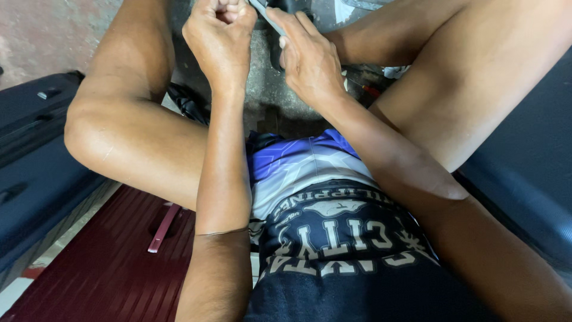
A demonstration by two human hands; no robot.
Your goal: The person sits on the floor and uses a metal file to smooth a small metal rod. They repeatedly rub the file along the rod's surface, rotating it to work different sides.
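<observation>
A thin grey strip is held between both hands at the far edge of the view, over the concrete floor.

The strip is judged to be light, stiff and flat, probably metal or hard plastic, with edges that could slip or bite; it is best taken near its ends, pinched flat between thumb and fingers. The left hand is curled into a tight fist, though what it grips is hidden. The right hand is narrowed, fingers laid along the strip and pressing it. A dark red suitcase lies near left, a dark blue one further left.
</observation>
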